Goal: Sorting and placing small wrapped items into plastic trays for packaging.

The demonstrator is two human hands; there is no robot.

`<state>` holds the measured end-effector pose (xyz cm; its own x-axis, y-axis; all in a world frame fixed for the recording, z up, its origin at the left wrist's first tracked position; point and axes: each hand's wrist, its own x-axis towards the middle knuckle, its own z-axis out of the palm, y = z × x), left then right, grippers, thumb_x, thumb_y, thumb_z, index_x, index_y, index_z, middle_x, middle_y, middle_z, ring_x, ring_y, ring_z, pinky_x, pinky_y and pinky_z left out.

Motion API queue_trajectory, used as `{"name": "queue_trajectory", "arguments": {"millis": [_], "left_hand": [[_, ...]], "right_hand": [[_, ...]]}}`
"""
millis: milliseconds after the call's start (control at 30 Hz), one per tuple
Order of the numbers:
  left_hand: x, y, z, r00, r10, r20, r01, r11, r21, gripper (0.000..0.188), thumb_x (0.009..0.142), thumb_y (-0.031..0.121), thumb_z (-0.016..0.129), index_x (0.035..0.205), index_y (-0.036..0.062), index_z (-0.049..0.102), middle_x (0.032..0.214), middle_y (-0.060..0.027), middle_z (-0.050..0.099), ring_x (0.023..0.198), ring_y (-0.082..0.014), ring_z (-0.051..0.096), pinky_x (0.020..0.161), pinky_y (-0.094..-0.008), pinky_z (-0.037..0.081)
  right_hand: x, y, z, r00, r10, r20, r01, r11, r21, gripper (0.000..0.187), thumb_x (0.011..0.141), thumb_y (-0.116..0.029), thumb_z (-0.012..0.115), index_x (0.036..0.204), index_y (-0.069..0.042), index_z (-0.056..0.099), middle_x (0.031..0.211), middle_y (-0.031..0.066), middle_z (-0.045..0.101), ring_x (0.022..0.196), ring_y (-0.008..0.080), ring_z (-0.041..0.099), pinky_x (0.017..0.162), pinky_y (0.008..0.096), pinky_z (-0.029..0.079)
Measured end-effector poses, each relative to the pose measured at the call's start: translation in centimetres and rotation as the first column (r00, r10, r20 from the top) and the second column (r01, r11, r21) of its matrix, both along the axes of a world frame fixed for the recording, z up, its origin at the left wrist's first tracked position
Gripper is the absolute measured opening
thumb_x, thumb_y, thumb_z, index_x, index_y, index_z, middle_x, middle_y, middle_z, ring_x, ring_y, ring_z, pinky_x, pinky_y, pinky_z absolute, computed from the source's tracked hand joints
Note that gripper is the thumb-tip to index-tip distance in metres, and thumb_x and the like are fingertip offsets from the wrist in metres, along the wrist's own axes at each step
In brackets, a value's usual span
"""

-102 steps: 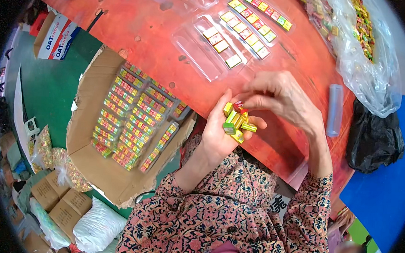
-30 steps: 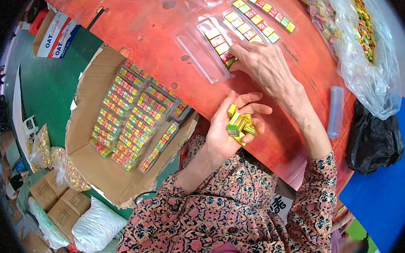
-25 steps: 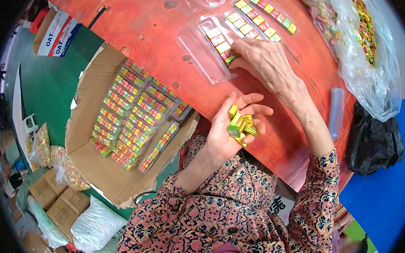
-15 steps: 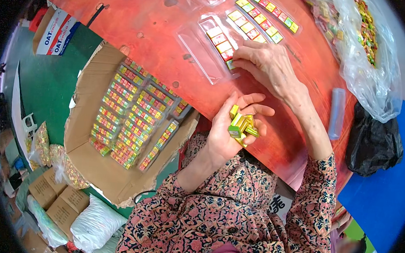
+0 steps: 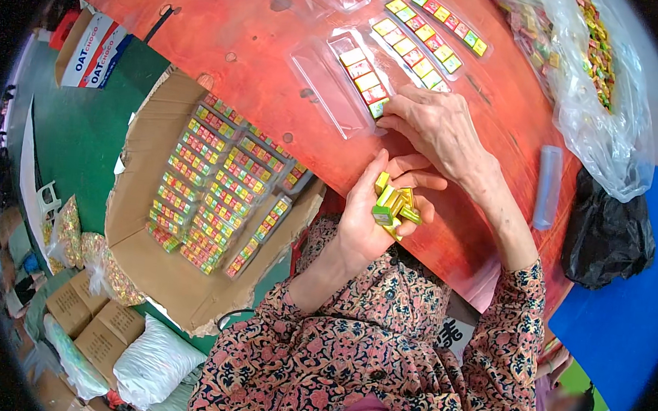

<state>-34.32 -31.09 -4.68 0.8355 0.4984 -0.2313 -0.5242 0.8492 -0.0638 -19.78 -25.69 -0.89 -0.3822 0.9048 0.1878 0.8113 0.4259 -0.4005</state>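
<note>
My left hand is palm up, fingers curled around a small pile of yellow and green blocks. Just above it, my right hand has its thumb and fingertips pressed together at the near end of a clear plastic tray. A row of small red, yellow and green blocks lies in that tray. The green block at the row's near end sits right beside my right fingertips; whether they pinch anything is hidden. More filled clear trays lie beyond, to the right.
An open cardboard box at the left holds many filled trays. Clear bags of loose blocks stand at the far right, with a black plastic bag below. A clear plastic strip lies near the red table's right edge.
My right fingertips have shifted slightly down and off the green block, which now shows more fully at the row's end. The left hand stays almost still with its blocks.
</note>
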Motion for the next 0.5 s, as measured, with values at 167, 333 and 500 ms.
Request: {"name": "queue_trajectory", "arguments": {"millis": [167, 333, 500], "left_hand": [[-0.3, -0.2, -0.4, 1.0, 0.023, -0.011, -0.023, 1.0, 0.001, 0.051, 0.093, 0.043, 0.026, 0.119, 0.0026, 0.041, 0.109, -0.0205, 0.052, 0.069, -0.0249, 0.056, 0.038, -0.0219, 0.04], [0.1, -0.1, -0.3, 0.999, 0.023, 0.037, -0.022, 1.0, -0.006, 0.051, 0.093, 0.043, 0.026, 0.12, 0.0026, 0.039, 0.109, -0.0211, 0.051, 0.07, -0.025, 0.056, 0.038, -0.0217, 0.041], [0.0, -0.1, -0.3, 0.999, 0.032, 0.034, -0.032, 0.999, -0.002, 0.05, 0.093, 0.043, 0.026, 0.121, 0.0029, 0.037, 0.108, -0.0217, 0.051, 0.07, -0.0253, 0.057, 0.038, -0.0223, 0.041]], "right_hand": [[-0.5, 0.2, -1.0, 0.995, -0.051, 0.083, 0.048, 0.998, 0.034, 0.011, 0.073, -0.016, 0.061, 0.07, -0.007, 0.054, 0.066, 0.0062, 0.056, 0.06, 0.0235, 0.057, 0.05, 0.0341, 0.044], [-0.2, 0.2, -1.3, 0.992, -0.11, 0.058, 0.103, 0.987, 0.121, 0.019, 0.075, -0.021, 0.06, 0.069, -0.005, 0.05, 0.061, 0.0081, 0.055, 0.055, 0.0254, 0.057, 0.045, 0.035, 0.044], [-0.3, 0.2, -1.5, 0.982, -0.176, 0.062, 0.168, 0.98, 0.109, 0.014, 0.075, -0.018, 0.062, 0.072, -0.006, 0.054, 0.065, 0.0079, 0.056, 0.057, 0.0244, 0.057, 0.048, 0.0334, 0.044]]}}
